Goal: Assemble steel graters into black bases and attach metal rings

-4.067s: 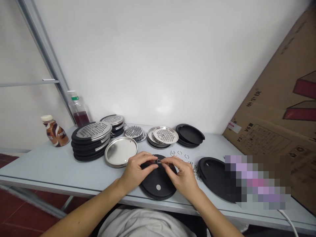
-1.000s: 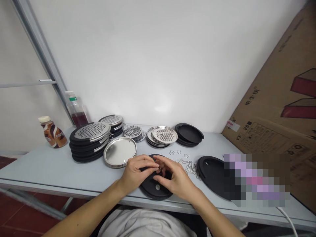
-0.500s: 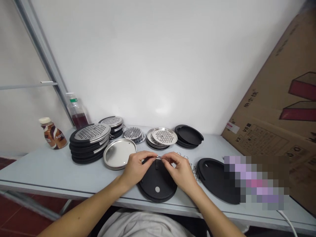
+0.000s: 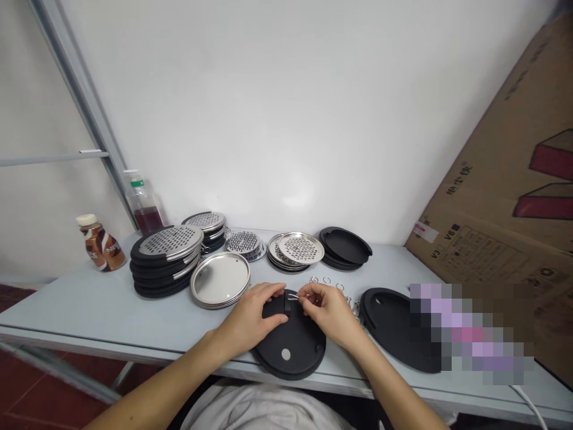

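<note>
A round black disc-shaped holder (image 4: pixel 304 346) lies in front of me, with a pale round spot near its front and a dark strip at its back. My left hand (image 4: pixel 250 313) grips its far left side, thumb on the upper face and fingers by the strip. Between the thumb and fingertips of my right hand (image 4: pixel 326 307) is a thin metal ring (image 4: pixel 292 297), its loop pointing at the strip. Several loose metal rings (image 4: pixel 327 280) lie just beyond my right hand.
Left stand a stack of black-rimmed graters (image 4: pixel 168 242) and steel lids (image 4: pixel 221 280). Grater discs (image 4: pixel 301 248) and black trays (image 4: pixel 344 248) are at the back. Another black holder (image 4: pixel 398 334) lies right, near a cardboard box (image 4: pixel 487 239). Two bottles, one brown (image 4: pixel 101 245), stand far left.
My left hand has let go of the metal ring and moved down onto the black holder. The ring stays in my right hand. The holder has shifted slightly towards me.
</note>
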A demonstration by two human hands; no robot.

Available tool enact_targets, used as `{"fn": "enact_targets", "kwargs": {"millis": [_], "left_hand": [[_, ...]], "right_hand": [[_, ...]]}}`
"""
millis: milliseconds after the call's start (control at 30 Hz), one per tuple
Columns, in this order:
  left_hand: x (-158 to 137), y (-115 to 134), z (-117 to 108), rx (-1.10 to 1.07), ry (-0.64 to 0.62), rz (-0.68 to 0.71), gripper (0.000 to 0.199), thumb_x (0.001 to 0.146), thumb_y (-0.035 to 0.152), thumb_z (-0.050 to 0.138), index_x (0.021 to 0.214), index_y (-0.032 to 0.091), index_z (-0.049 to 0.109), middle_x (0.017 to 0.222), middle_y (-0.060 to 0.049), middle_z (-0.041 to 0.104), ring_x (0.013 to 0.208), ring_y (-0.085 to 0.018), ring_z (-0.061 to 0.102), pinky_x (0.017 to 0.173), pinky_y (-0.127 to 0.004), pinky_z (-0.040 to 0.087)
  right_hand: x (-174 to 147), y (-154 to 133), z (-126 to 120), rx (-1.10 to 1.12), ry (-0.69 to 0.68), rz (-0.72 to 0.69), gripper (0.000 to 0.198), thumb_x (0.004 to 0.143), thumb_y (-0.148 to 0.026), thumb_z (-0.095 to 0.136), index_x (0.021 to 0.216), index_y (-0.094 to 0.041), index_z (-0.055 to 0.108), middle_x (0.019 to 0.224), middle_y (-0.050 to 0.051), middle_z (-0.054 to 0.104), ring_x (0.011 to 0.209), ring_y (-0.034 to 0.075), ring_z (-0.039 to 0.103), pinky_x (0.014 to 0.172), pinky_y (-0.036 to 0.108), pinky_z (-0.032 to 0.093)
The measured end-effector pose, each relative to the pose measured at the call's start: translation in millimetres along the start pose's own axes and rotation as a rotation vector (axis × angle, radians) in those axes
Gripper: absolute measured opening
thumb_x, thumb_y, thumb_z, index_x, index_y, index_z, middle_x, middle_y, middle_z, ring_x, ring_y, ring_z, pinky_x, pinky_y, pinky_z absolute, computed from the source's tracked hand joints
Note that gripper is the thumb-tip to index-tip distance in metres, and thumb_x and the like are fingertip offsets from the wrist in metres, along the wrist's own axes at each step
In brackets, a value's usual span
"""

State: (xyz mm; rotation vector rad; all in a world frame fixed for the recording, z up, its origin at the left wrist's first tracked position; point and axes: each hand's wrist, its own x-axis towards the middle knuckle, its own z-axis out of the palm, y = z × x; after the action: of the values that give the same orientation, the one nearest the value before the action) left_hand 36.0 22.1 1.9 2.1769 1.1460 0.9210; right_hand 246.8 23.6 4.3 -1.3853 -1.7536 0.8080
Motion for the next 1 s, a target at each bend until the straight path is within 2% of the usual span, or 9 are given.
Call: {"fn": "enact_targets", "kwargs": {"millis": [67,133,233,333,433,667,1000], "left_hand": [[-2.4,2.0,-3.3,-0.013,-0.038,-0.009,0.059,0.074,0.013,0.077,0.128,0.026,0.059,0.116,-0.003,0.067,0.105,-0.020,0.062,0.097,-0.034,0.049],[-1.7,4.0,-5.3,-0.010,-0.068,-0.004,0.060,0.073,0.017,0.079,0.129,0.027,0.059,0.117,-0.003,0.067,0.106,-0.020,0.062,0.096,-0.033,0.049],[5.4,5.3,-3.5,0.004,-0.057,-0.020,0.053,0.075,0.020,0.077,0.126,0.025,0.062,0.111,-0.004,0.069,0.100,-0.021,0.064,0.087,-0.031,0.051],[14.8,3.7,2.2,0.014,0.009,-0.035,0.031,0.082,0.018,0.069,0.113,0.022,0.069,0.100,-0.004,0.072,0.088,-0.019,0.066,0.078,-0.029,0.051],[20.0,0.8,7.4,0.012,0.080,-0.006,0.018,0.085,0.015,0.063,0.098,0.021,0.073,0.092,-0.002,0.074,0.082,-0.017,0.067,0.077,-0.027,0.050],[19.2,-3.2,12.4,-0.016,0.183,-0.028,0.019,0.084,0.011,0.060,0.091,0.022,0.074,0.089,0.000,0.076,0.077,-0.015,0.067,0.073,-0.025,0.050],[18.1,0.1,11.2,-0.035,0.180,-0.025,0.017,0.085,0.011,0.058,0.086,0.021,0.072,0.081,0.002,0.073,0.070,-0.014,0.064,0.066,-0.023,0.049]], "right_hand": [[-0.7,-0.2,-2.3,0.094,-0.109,0.066,0.014,0.080,-0.026,0.056,0.083,-0.018,0.067,0.060,0.000,0.063,0.052,0.015,0.058,0.051,0.025,0.046],[0.4,0.2,-2.1,0.145,-0.139,0.106,0.015,0.080,-0.028,0.056,0.084,-0.018,0.066,0.060,-0.001,0.061,0.047,0.014,0.056,0.046,0.024,0.045],[3.4,1.5,3.5,0.053,-0.026,0.028,0.015,0.081,-0.027,0.056,0.085,-0.018,0.068,0.064,0.000,0.064,0.054,0.015,0.059,0.051,0.025,0.046],[5.2,2.7,11.5,-0.069,0.099,-0.112,0.015,0.081,-0.021,0.057,0.083,-0.020,0.071,0.077,0.003,0.071,0.072,0.018,0.064,0.064,0.027,0.048],[5.8,3.7,17.0,-0.101,0.135,-0.171,0.016,0.083,-0.019,0.056,0.084,-0.021,0.072,0.084,0.004,0.073,0.077,0.019,0.065,0.069,0.028,0.048],[5.5,7.5,19.6,-0.160,0.155,-0.224,0.017,0.083,-0.014,0.056,0.084,-0.022,0.071,0.083,0.002,0.072,0.075,0.018,0.064,0.074,0.031,0.047],[0.2,4.2,19.0,-0.203,0.121,-0.284,0.022,0.085,-0.010,0.052,0.089,-0.022,0.070,0.086,0.004,0.069,0.076,0.018,0.062,0.074,0.031,0.048]]}}
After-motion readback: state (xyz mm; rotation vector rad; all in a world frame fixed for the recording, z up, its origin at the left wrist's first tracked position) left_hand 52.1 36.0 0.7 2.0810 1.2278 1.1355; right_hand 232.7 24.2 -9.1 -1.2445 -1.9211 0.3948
